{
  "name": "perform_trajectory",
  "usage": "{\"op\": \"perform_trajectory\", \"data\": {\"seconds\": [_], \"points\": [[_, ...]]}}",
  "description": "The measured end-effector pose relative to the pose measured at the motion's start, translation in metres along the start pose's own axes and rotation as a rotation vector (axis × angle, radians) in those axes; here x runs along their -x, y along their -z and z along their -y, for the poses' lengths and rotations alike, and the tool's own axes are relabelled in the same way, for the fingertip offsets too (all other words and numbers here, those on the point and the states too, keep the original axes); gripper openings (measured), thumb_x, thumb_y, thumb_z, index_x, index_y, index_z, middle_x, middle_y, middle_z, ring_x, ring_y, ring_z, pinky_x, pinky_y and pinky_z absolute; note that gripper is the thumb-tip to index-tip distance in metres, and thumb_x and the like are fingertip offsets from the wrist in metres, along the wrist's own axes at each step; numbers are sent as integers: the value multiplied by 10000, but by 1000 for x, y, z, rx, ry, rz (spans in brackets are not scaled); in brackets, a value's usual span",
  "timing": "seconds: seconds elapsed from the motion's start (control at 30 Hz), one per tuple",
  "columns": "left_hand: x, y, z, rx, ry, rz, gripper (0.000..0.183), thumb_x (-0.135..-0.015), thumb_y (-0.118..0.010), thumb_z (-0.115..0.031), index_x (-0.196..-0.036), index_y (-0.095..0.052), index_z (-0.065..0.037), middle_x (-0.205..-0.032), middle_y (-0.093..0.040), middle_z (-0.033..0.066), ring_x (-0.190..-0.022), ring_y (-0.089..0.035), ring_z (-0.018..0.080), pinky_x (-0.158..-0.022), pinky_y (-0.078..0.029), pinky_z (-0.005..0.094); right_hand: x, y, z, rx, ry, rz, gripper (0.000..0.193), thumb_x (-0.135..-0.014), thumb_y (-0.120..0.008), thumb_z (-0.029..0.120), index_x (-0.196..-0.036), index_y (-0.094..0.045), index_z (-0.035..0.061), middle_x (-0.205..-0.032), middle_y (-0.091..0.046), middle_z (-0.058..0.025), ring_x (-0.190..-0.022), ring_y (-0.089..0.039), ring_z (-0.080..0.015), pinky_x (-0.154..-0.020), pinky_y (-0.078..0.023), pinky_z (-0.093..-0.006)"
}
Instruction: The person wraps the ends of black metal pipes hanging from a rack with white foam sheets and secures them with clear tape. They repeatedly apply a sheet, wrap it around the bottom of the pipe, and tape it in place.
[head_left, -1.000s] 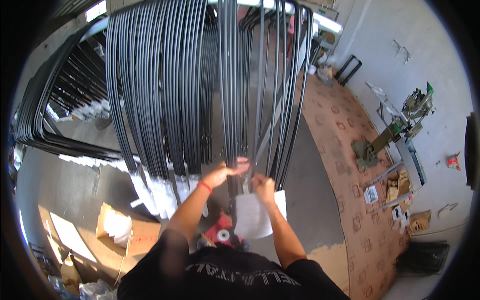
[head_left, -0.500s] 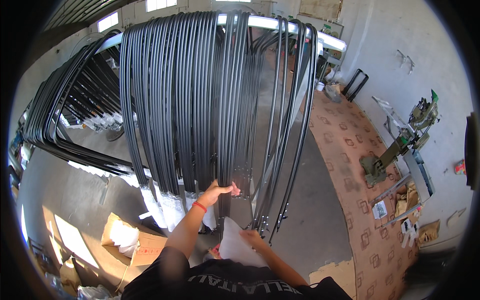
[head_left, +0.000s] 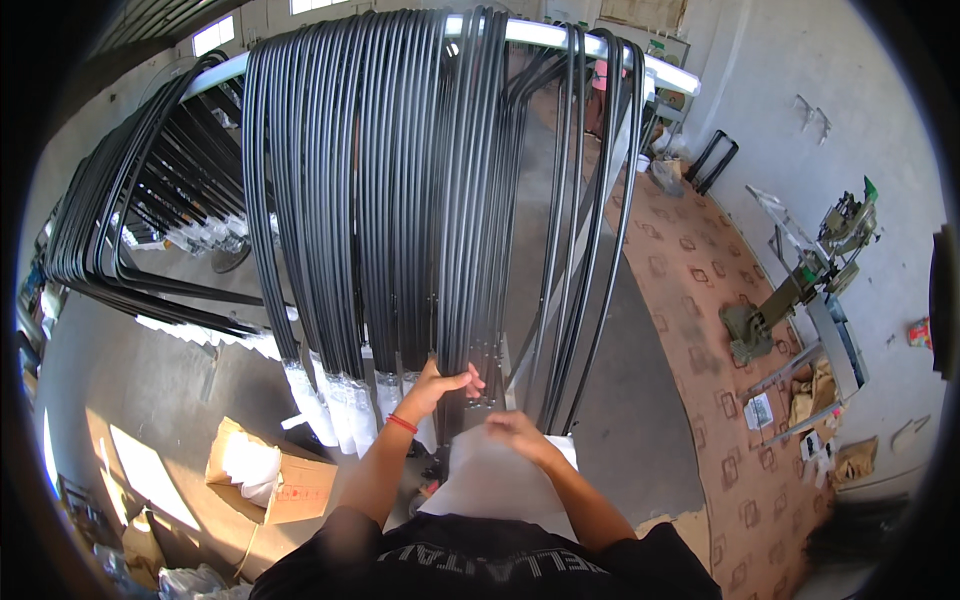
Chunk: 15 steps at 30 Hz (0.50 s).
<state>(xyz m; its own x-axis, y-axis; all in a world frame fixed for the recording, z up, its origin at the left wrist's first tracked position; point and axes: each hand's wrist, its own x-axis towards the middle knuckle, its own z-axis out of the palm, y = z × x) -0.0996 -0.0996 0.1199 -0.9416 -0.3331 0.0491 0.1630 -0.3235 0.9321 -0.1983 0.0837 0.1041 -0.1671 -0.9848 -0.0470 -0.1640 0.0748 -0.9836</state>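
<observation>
Black bent tubes (head_left: 395, 200) hang in a dense row over a pale metal bar (head_left: 535, 37). My left hand (head_left: 432, 388), with a red band at its wrist, is closed round the lower part of a bundle of tubes (head_left: 458, 310); its thumb lies across the front and fingertips show on the right side. Just below, a white sheet (head_left: 500, 480) spreads in front of my body, beside the bundle's lower ends. My right hand (head_left: 522, 438) is at the sheet's upper edge, fingers curled on it, slightly blurred. White wrapping (head_left: 348, 405) covers the lower ends of tubes to the left.
On the floor at left stands an open cardboard box (head_left: 290, 485) with white material inside. More black tubes (head_left: 150, 200) hang farther left. At right, a green machine (head_left: 800, 290) stands on patterned flooring (head_left: 690, 300) near the wall. A few separate tubes (head_left: 610, 330) hang right of the bundle.
The white sheet has spread wider to the right. My right hand has moved up and slightly right, closer to the bundle's height. My left hand keeps its grip on the tubes.
</observation>
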Motion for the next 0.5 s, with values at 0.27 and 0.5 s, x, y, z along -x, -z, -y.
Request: {"op": "perform_trajectory", "data": {"seconds": [0.27, 0.5], "points": [[5, -8, -8, 123, 88, 13, 283, -798, -590, -141, -1006, -495, 26, -934, -594, 223, -793, -620, 264, -733, -507, 364, 20, -48, -98, 812, 339, 83, 222, -804, -508, 292, -852, -594, 93, -779, -608, -124, -749, -592, -258, -677, -453, -398], [2, -6, 1, 62, 52, -130, 227, -774, -624, -126, -955, -579, 4, -924, -589, 104, -813, -603, 215, -729, -497, 320, 36, -10, 64, 163, 197, 177, 290, -809, -530, 219, -1043, -581, 56, -930, -614, -158, -862, -599, -250, -808, -444, -382]]}}
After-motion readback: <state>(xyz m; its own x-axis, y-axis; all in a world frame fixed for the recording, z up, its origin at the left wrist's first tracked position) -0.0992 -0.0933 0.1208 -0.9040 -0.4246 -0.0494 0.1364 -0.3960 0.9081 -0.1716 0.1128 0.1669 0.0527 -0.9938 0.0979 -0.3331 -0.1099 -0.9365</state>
